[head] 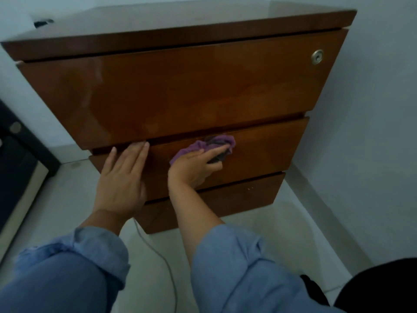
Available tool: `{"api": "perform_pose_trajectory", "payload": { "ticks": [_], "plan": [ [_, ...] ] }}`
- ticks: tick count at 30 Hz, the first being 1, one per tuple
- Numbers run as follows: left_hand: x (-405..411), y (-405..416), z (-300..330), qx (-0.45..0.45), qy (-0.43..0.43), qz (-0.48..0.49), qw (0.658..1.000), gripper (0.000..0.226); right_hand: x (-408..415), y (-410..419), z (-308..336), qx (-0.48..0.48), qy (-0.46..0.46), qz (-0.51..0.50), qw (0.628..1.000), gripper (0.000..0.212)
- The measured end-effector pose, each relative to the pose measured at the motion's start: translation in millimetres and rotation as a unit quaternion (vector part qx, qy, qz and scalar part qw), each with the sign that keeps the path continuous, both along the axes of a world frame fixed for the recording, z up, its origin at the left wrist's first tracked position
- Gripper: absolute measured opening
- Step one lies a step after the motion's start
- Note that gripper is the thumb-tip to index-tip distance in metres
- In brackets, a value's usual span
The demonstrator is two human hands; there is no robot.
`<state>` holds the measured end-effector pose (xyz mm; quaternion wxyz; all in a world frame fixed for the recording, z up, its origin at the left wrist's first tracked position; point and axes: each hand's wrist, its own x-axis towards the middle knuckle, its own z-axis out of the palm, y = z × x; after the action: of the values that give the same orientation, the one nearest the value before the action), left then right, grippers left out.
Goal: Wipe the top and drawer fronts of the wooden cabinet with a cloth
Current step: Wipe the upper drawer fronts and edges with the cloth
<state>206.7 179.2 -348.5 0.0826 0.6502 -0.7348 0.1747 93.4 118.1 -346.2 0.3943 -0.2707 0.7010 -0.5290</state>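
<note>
A glossy brown wooden cabinet (180, 91) with three drawer fronts fills the middle of the view. My right hand (196, 166) presses a crumpled purple and grey cloth (216, 144) against the middle drawer front (266, 152), near its upper edge. Flat and with fingers together, my left hand (123, 177) rests on the left part of the same drawer front, fingertips at the gap under the top drawer. The top drawer carries a round metal lock (317, 56) at its upper right. The bottom drawer front (243, 195) sits in shadow below my hands.
White walls stand behind and to the right of the cabinet. A dark piece of furniture (18, 159) stands at the left. A thin grey cable (158, 256) runs over the pale tiled floor between my arms. Something black (379, 288) fills the lower right corner.
</note>
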Motion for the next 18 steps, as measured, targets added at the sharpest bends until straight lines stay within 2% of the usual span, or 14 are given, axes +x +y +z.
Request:
{"api": "perform_pose_trajectory", "payload": {
  "ticks": [2, 4, 9, 13, 15, 18],
  "plan": [
    [4.8, -2.0, -3.0, -0.010, 0.006, -0.013, 1.000, 0.076, -3.2, -9.6, -17.7, 0.107, -0.059, 0.000, 0.992, 0.064],
    [4.1, -4.9, -10.4, -0.025, 0.029, -0.022, 0.999, 0.080, -5.8, -10.6, -38.7, 0.176, -0.098, 0.007, 0.979, 0.063],
    [2.6, -11.1, -21.4, -0.052, 0.062, -0.027, 0.996, 0.082, 3.5, -18.2, -75.1, 0.163, -0.081, -0.012, 0.983, 0.062],
    [6.2, -8.6, -19.9, -0.033, 0.051, -0.030, 0.998, 0.086, -5.4, -14.6, -76.3, 0.213, -0.206, -0.015, 0.955, 0.052],
    [6.2, -6.0, -16.5, -0.023, 0.043, -0.027, 0.998, 0.087, -14.6, -18.2, -81.6, 0.254, -0.185, -0.040, 0.949, 0.048],
    [7.6, -3.4, -10.6, -0.011, 0.029, -0.024, 0.999, 0.086, -19.3, -11.7, -70.7, 0.231, -0.226, -0.064, 0.944, 0.042]
  ]
}}
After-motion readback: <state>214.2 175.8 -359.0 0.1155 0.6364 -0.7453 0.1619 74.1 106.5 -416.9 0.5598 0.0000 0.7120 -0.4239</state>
